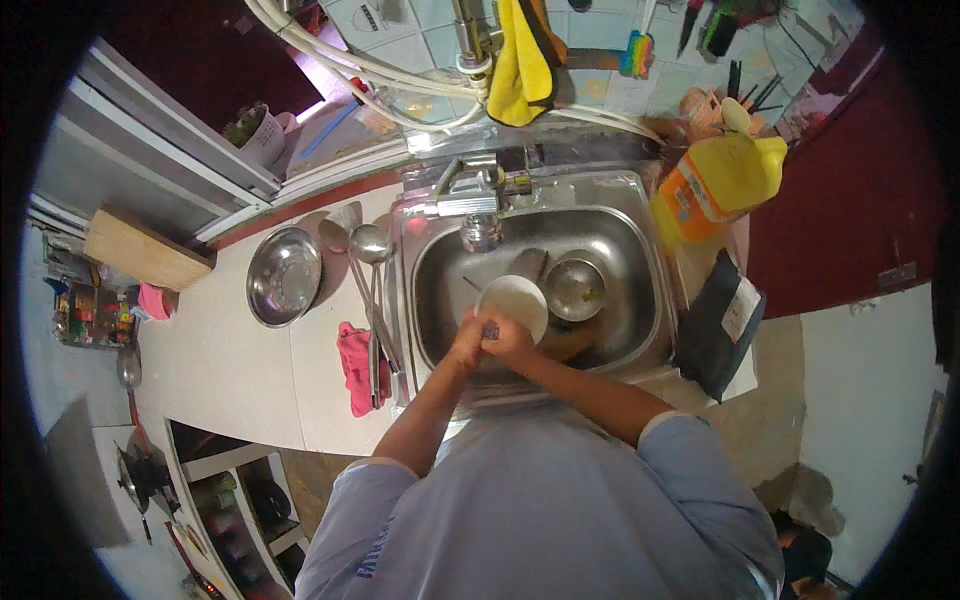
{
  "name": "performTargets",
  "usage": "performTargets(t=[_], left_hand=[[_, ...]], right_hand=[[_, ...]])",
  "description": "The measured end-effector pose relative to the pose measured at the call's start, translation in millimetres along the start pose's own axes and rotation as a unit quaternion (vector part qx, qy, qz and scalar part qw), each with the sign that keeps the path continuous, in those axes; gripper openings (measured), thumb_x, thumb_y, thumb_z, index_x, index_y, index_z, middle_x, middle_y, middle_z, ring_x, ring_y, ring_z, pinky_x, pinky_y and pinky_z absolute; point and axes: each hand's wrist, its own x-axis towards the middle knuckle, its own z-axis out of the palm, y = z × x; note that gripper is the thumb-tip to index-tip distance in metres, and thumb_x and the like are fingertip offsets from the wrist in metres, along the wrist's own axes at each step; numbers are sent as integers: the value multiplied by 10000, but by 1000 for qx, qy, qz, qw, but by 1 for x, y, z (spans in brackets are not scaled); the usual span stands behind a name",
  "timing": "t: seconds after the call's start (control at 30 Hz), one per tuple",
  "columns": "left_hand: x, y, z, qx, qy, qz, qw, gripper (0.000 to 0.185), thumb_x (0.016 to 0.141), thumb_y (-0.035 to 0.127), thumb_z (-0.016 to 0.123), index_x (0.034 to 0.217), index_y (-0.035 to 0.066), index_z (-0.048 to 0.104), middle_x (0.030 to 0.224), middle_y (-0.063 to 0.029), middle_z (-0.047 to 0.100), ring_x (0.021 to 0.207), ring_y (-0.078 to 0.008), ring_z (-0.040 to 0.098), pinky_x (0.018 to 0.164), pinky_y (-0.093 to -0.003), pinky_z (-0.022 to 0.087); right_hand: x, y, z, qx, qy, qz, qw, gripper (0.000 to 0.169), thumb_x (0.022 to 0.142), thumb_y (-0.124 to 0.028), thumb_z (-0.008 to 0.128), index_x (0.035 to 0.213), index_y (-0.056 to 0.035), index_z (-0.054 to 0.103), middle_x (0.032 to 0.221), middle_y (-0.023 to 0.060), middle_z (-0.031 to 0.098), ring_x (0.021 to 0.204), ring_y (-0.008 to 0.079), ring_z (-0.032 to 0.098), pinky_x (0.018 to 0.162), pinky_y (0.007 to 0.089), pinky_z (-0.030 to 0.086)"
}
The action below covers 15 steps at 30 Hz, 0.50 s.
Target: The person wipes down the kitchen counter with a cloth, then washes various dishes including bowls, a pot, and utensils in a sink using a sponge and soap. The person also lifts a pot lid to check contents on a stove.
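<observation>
Both hands are together over the near left part of a stainless steel sink (pixel 637 330). My left hand (pixel 469 339) and my right hand (pixel 508 335) meet around a small dark piece (pixel 490 330), whose kind I cannot tell. Just beyond the fingers, a white bowl (pixel 517 296) sits in the basin, its near rim partly hidden by the hands. To its right is a round metal bowl (pixel 574 289) with a bit of something greenish inside. A dark object (pixel 529 262) lies behind the bowls. The chrome faucet (pixel 469 202) reaches over the basin's far left.
On the counter (pixel 225 375) at left are a steel bowl (pixel 285 277), a metal ladle (pixel 370 244) among other long utensils, and a pink cloth (pixel 354 367). Right of the sink stand a yellow jug (pixel 735 176) and a dark package (pixel 716 330). A yellow cloth (pixel 517 67) hangs behind.
</observation>
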Motion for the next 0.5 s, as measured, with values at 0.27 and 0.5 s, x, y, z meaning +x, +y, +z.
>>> performTargets(t=[0.27, 0.5], left_hand=[[-22, 29, 9, 63, 10, 37, 997, 512, 838, 338, 542, 1265, 129, 351, 1154, -84, 486, 1024, -246, 506, 782, -402, 478], [-5, 20, -21, 26, -39, 49, 998, 491, 868, 348, 533, 1267, 139, 336, 1156, -70, 484, 1070, -229, 476, 874, -400, 415]], right_hand=[[9, 12, -26, -115, -66, -89, 987, 363, 673, -83, 603, 1033, -86, 561, 1076, 122, 556, 967, 318, 545, 791, 374, 455], [8, 23, -38, -206, -85, -248, 943, 458, 692, -198, 629, 1127, -103, 521, 1123, 123, 524, 1017, 341, 509, 854, 431, 423]])
